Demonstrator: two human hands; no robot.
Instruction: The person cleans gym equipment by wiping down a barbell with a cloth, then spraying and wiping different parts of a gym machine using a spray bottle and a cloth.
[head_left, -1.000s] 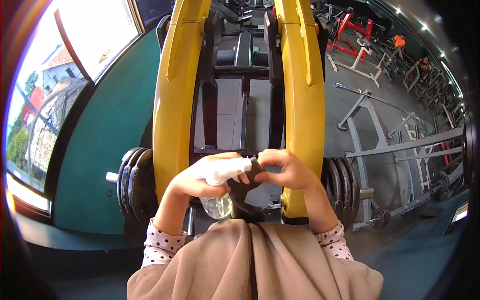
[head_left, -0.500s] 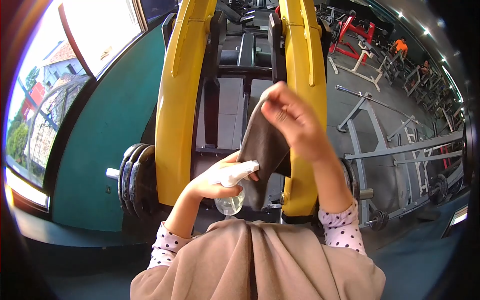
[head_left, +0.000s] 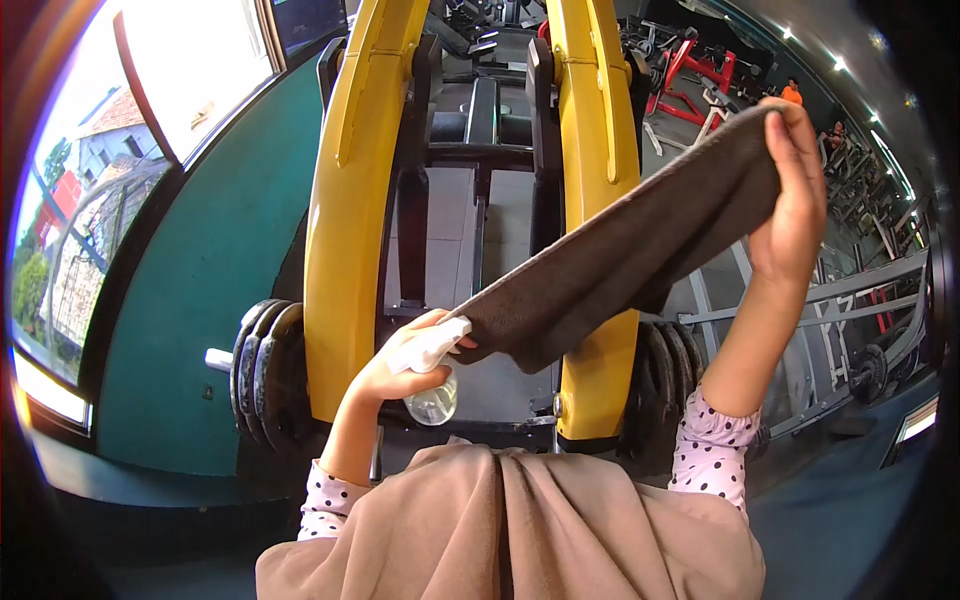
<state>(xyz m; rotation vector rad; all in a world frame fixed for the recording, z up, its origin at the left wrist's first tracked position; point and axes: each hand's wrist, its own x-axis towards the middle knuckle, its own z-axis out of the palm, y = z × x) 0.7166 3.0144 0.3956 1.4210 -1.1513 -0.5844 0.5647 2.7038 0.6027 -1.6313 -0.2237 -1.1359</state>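
My left hand (head_left: 390,365) is closed around a clear spray bottle (head_left: 434,402) with a white trigger head (head_left: 432,342). The near corner of a dark brown cloth (head_left: 610,255) is also pinched in its fingers. Up at the right, my right hand (head_left: 795,200) grips the cloth's far end, thumb on the near face. The cloth stretches slantwise between both hands, its upper edge taut and its lower edge hanging in folds. Behind it stands a gym machine with two yellow arms (head_left: 345,250).
Black weight plates (head_left: 270,375) sit on the machine's left side, and more plates (head_left: 665,370) on its right. A teal wall (head_left: 215,270) with a window runs along the left. Grey racks (head_left: 830,300) and a red machine (head_left: 695,75) fill the right; a person in orange (head_left: 791,92) is far off.
My right hand has swung up and to the right, drawing the cloth from a hanging bunch into a stretched strip. My left hand with the spray bottle has shifted slightly left.
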